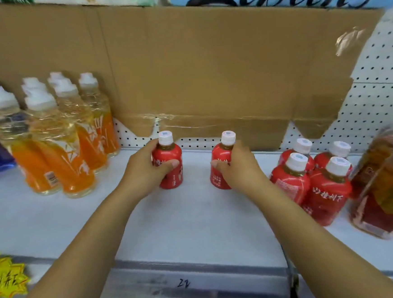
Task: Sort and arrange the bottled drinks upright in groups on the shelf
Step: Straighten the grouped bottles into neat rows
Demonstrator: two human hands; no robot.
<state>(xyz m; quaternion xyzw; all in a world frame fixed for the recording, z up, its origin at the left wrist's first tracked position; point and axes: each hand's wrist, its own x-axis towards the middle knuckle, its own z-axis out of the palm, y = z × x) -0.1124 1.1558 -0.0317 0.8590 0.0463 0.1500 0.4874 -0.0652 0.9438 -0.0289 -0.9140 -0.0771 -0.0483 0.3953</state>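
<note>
Upright, red bottles [167,154] [217,155] in left hand [145,170], right hand [237,168]; shelf edge [213,282] "22".

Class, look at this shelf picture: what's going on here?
A person is arranging drinks on a shelf. The left hand grips one small red bottle and the right hand grips another red bottle, both upright mid-shelf. Four matching red bottles stand grouped to the right, orange bottles to the left.
</note>
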